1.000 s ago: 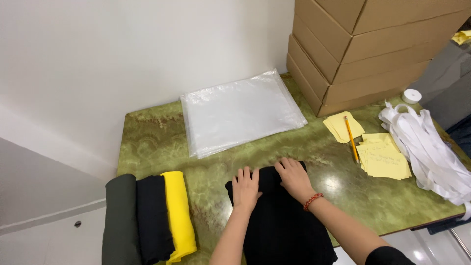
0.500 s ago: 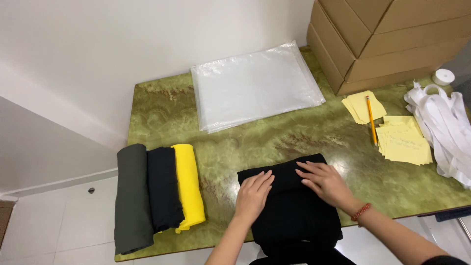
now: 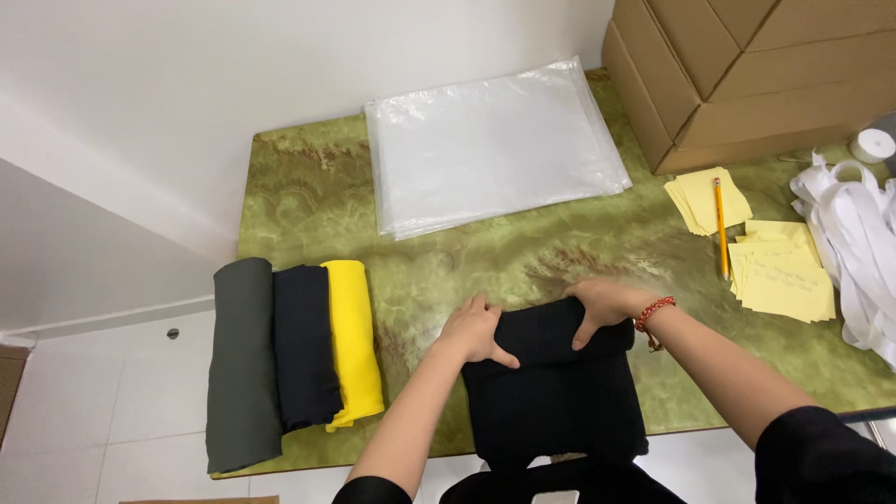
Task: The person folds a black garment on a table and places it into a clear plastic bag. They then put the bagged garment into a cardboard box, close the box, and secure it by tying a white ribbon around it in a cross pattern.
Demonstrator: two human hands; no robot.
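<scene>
Black knit fabric, a folded garment (image 3: pixel 555 397), lies on the green marbled table (image 3: pixel 308 187) directly under both hands, its near end hanging over the table's front edge toward the person. The left hand (image 3: pixel 474 331) curls over the far left end of the garment's top fold, thumb pointing inward along the cloth and fingers wrapped over the fold's far edge. The right hand (image 3: pixel 605 306), with a red bead bracelet (image 3: pixel 653 313) at the wrist, grips the far right end of the same fold in mirror fashion. Both hands are thus closed on the cloth, one at each end, a hold that judging by the even edge keeps the fold straight and level.

Well to the left of the left hand, three rolled garments lie side by side and touching: grey roll (image 3: pixel 243 364), black roll (image 3: pixel 306 345), yellow roll (image 3: pixel 355 341).

Beyond both hands, farther across the table, rests a stack of clear plastic bags (image 3: pixel 495 149). To the right of the right hand lie yellow paper slips (image 3: pixel 779 271) with a pencil (image 3: pixel 720 229) across them; farther right, a heap of white strapping (image 3: pixel 854 233). Cardboard boxes (image 3: pixel 747 65) stand at the far right corner.
</scene>
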